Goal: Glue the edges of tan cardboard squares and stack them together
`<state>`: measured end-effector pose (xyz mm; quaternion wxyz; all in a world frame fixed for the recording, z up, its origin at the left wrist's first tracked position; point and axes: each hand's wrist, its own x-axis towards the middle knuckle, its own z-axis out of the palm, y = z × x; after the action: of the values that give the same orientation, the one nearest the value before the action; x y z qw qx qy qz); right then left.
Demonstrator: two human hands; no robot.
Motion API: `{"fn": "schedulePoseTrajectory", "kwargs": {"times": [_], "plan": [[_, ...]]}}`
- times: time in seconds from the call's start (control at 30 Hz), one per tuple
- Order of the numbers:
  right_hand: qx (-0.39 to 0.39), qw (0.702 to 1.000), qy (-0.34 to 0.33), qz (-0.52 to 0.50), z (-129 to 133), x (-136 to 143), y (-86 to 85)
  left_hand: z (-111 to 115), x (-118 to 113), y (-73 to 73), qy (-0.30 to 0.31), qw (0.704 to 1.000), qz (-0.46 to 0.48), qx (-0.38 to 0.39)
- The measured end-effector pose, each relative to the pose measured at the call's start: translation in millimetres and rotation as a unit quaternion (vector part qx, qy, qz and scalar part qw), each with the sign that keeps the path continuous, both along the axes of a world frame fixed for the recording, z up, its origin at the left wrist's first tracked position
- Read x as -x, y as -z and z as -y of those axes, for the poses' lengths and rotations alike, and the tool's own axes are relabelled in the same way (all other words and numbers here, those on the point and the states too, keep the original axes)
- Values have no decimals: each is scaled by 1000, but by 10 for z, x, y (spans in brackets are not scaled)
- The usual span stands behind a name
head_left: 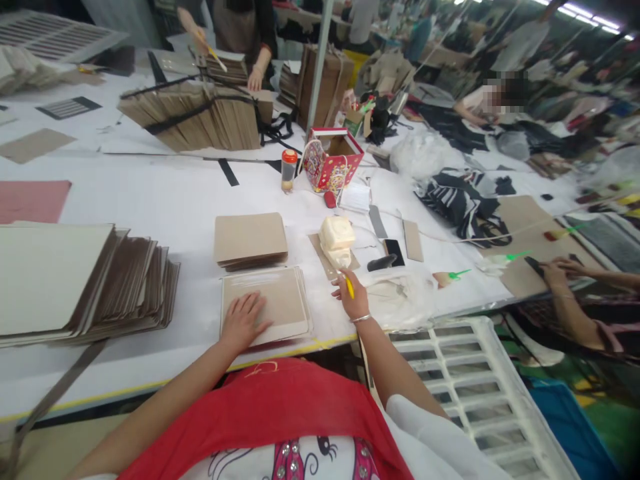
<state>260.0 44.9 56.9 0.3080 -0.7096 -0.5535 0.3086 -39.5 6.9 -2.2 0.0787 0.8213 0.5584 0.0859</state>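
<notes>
My left hand (245, 320) lies flat, fingers spread, on the tan sheet (283, 300) that tops a low stack near the table's front edge. The sheet has a shiny streak along its upper part. My right hand (353, 298) is closed around a brush with a yellow handle (349, 287), beside a cream-coloured container (337, 235) that stands on a brown board (320, 257). The brush's far end is hidden at the container. Just beyond the low stack sits a neat pile of tan boards (250, 238).
A tall stack of large boards (50, 280) fills the left. A red patterned bag (334, 163) and a red-lidded jar (289, 171) stand behind. A phone (394, 253) and plastic sheeting (400, 300) lie right. Other people work across and at right; a white rack (460, 373) stands below.
</notes>
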Motion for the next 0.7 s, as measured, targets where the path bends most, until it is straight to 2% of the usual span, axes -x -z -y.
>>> {"fn": "schedulePoseTrajectory", "kwargs": {"times": [0.07, 0.13, 0.23, 0.3, 0.4, 0.7], "plan": [[41, 986, -49, 153, 84, -22, 190, -3, -4, -16, -2, 1000, -10, 8], [79, 949, -90, 293, 133, 14, 415, -11, -15, -39, 0, 1000, -19, 12], [102, 901, -128, 402, 164, 94, 720, -22, -41, -83, 3, 999, -28, 15], [112, 887, -142, 426, 175, 113, 857, -26, -59, -112, 3, 999, -34, 18], [110, 883, -165, 426, 188, 79, 962, -25, -78, -146, -1, 999, -48, 25], [84, 891, -184, 407, 234, -1, 1018, -27, -94, -188, -11, 998, -45, 49]]}}
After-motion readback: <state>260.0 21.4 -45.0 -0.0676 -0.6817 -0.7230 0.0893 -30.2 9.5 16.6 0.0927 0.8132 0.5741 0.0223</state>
